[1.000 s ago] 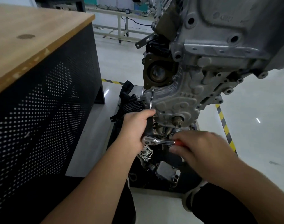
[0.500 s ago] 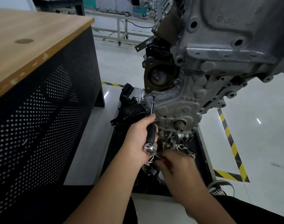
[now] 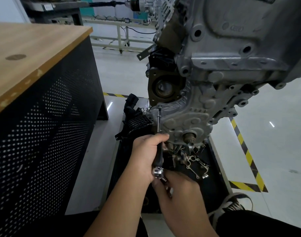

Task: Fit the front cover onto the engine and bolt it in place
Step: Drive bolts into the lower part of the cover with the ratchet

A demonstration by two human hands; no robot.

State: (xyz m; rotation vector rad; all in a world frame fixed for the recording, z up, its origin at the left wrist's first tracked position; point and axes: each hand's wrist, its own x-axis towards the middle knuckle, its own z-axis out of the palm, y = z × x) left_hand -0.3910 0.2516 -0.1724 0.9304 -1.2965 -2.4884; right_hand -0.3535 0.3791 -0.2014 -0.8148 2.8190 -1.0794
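Front cover point(image 3: 185, 117) is already seated on the engine point(image 3: 232, 53), low on its front face just above our left hand point(image 3: 146, 154) — so the fit step looks done and we're into bolting.

Left grip is wrapped around the black handle of the extension bar point(image 3: 158, 134), which runs straight up from that hand to a bolt point(image 3: 159, 106) at the cover's upper left edge. Right hand point(image 3: 178, 190) sits just below and right of the left, its grip closed on the ratchet handle point(image 3: 165, 181); the chrome ratchet head point(image 3: 157, 172) shows between the two hands.

We judge this bolt is being run in — whether it's snug we can't tell. Several empty-looking holes sit along the cover's right edge, far side from both hands, so more bolts probably remain. Can't confirm any other bolt is in.

Loose parts tray point(image 3: 213, 190) lies under the right hand; desk point(image 3: 35, 53) is well left of the left hand.
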